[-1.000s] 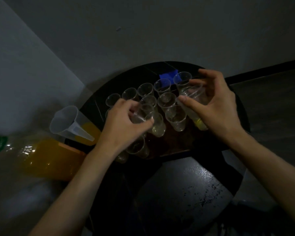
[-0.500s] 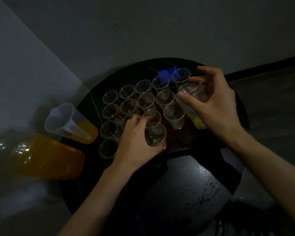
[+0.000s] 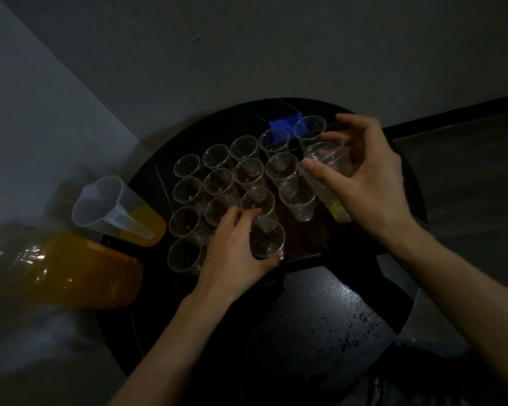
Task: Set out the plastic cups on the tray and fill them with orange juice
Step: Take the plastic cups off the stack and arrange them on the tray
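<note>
Beyond the table's (image 3: 217, 124) left edge: juice bottle (image 3: 71, 268), orange, and a jug (image 3: 112, 212) part-filled with orange.

Left half of tray (image 3: 308, 235): empty cups (image 3: 217, 183) in rows, mouths up, long axis vertical.

Tray's near edge: left hand (image 3: 235, 259) curled round the wall of one cup (image 3: 267, 240). It is upright; base on the tray or just above, cannot tell.

Tray's right side: right hand (image 3: 367, 183) grips a nested stack (image 3: 326, 177) near its rim, thumb against fingers. Mouth up, axis leaning a little.

Judgement: thin clear plastic, very light. Walls flex, and the cups tip easily. Take mid-wall, gently; peel from the stack without squeezing the rim.
</note>
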The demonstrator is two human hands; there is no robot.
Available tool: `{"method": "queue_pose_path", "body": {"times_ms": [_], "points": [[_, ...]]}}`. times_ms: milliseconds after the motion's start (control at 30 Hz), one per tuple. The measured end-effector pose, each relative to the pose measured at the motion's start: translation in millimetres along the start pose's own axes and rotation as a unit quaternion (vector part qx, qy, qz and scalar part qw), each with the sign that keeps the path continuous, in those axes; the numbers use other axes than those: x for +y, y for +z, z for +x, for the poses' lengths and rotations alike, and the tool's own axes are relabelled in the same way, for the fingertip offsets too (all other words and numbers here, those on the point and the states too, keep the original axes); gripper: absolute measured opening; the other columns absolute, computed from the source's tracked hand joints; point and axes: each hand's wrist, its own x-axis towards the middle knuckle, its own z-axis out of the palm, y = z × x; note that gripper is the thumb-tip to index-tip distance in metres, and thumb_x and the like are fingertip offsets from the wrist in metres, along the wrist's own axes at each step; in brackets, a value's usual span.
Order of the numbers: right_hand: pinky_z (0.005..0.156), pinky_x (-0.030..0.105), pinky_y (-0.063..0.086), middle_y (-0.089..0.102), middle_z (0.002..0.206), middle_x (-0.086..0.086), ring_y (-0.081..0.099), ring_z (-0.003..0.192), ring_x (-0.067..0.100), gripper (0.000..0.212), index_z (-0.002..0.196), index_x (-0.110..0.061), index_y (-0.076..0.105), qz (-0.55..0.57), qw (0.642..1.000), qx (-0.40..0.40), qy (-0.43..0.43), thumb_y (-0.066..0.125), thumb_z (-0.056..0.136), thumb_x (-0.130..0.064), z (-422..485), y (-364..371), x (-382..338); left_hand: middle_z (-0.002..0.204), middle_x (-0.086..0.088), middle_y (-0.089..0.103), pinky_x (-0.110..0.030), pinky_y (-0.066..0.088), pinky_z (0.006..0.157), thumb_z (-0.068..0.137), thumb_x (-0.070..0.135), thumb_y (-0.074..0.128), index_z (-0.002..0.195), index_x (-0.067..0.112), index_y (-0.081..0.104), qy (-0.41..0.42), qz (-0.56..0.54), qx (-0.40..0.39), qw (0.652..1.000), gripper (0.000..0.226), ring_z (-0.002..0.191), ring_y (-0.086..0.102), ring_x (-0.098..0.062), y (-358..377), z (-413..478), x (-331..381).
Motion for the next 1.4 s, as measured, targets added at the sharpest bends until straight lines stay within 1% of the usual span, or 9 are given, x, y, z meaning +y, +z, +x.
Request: {"method": "queue_pose_path", "body": {"times_ms": [367,567,700,800,933,1033,1200,1300,1400], "points": [[0.097,0.032,0.053,0.061,0.129,-0.008,0.060,0.116,0.002,0.078,0.142,-0.020,0.041,-0.004,1.000,-0.006,-0.006,0.080,0.077,-0.042,-2,4,-2,0.129,0.012,0.044,-0.033,0.046,0.106,0.062,0.048,0.092,0.137,0.030,0.054,-0.003,0.008,-0.006,1.000,0.086,0.123,0.045,-0.008,-1,1,-4],[0.099,0.034,0.052,0.060,0.131,-0.009,0.058,0.118,0.002,0.079,0.143,-0.021,0.040,-0.004,1.000,-0.017,-0.008,0.079,0.077,-0.043,-2,6,-1,0.127,0.011,0.045,-0.015,0.040,0.096,0.065,0.058,0.086,0.130,0.026,0.060,0.015,0.011,0.017,1.000,0.077,0.120,0.046,-0.006,-3,-1,-5],[0.098,0.034,0.053,0.059,0.131,-0.010,0.060,0.115,0.000,0.085,0.143,-0.023,0.039,0.007,0.999,-0.037,-0.021,0.081,0.072,-0.047,-3,7,0,0.119,0.011,0.052,-0.017,0.051,0.087,0.086,0.060,0.064,0.121,0.020,0.066,0.026,-0.102,0.068,0.992,0.053,0.109,0.057,-0.005,-10,3,9],[0.094,0.018,0.052,0.052,0.136,-0.009,0.059,0.110,-0.006,0.094,0.144,-0.025,0.036,0.000,0.997,-0.065,-0.040,0.079,0.066,-0.054,-6,9,-5,0.111,0.007,0.060,-0.015,0.049,0.080,0.094,0.055,0.052,0.110,0.023,0.068,0.015,-0.227,0.092,0.969,0.039,0.101,0.062,-0.007,-24,12,33],[0.092,0.014,0.049,0.051,0.127,-0.014,0.056,0.112,-0.004,0.087,0.139,-0.028,0.037,-0.007,0.994,-0.090,-0.064,0.084,0.067,-0.046,-11,11,-5,0.105,0.007,0.067,-0.014,0.052,0.077,0.083,0.064,0.066,0.103,0.031,0.069,-0.039,-0.270,0.013,0.962,0.039,0.095,0.065,-0.003,-41,27,58],[0.090,0.011,0.048,0.053,0.119,-0.020,0.057,0.112,-0.006,0.084,0.134,-0.030,0.036,0.009,0.992,-0.110,-0.058,0.083,0.065,-0.044,-15,11,-3,0.094,0.008,0.073,-0.024,0.058,0.075,0.081,0.059,0.074,0.101,0.028,0.070,-0.048,-0.230,-0.014,0.972,0.037,0.085,0.068,-0.002,-43,34,66],[0.091,0.010,0.047,0.053,0.118,-0.018,0.057,0.112,-0.007,0.087,0.133,-0.029,0.034,0.021,0.989,-0.137,-0.056,0.084,0.063,-0.041,-18,2,-2,0.091,0.006,0.072,-0.038,0.061,0.076,0.073,0.067,0.071,0.098,0.027,0.069,-0.075,-0.205,-0.018,0.976,0.047,0.082,0.069,-0.005,-39,37,70],[0.095,0.016,0.049,0.053,0.122,-0.017,0.057,0.116,-0.003,0.087,0.135,-0.030,0.034,0.023,0.987,-0.147,-0.059,0.082,0.065,-0.045,-17,-3,-2,0.094,0.006,0.071,-0.041,0.060,0.078,0.065,0.074,0.065,0.095,0.026,0.069,-0.072,-0.198,-0.006,0.978,0.056,0.086,0.068,-0.008,-36,39,73],[0.096,0.014,0.047,0.052,0.123,-0.018,0.055,0.117,-0.005,0.085,0.134,-0.033,0.033,0.029,0.986,-0.154,-0.054,0.081,0.066,-0.046,-17,-5,1,0.094,0.003,0.069,-0.043,0.060,0.077,0.066,0.075,0.065,0.093,0.025,0.069,-0.067,-0.199,0.000,0.978,0.057,0.086,0.068,-0.011,-33,39,73]]}}
